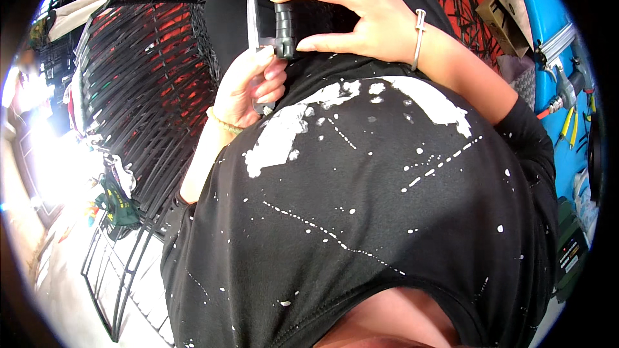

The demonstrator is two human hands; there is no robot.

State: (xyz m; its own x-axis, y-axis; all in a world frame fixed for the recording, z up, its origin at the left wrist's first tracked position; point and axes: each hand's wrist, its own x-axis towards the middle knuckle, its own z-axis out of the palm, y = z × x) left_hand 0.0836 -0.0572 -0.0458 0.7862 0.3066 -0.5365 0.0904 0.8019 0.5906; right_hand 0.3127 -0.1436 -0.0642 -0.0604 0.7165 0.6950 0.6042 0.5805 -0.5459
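Shirtfront (374, 212), black with white flecks, fills most of my view. Just beyond it, over the lap (225, 19), my right grip (358, 9) holds a ribbed black rod (284, 22), fingers laid across it; I judge it stiff, fairly light, best held along the ribs. Beside its lower end, my left grip (248, 87) is closed around a knife (252, 22): probably hard and slick-bladed, safe only by the handle.

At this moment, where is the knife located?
In the head view, the knife is near the top, left of centre, held in the left hand beside the black rod.
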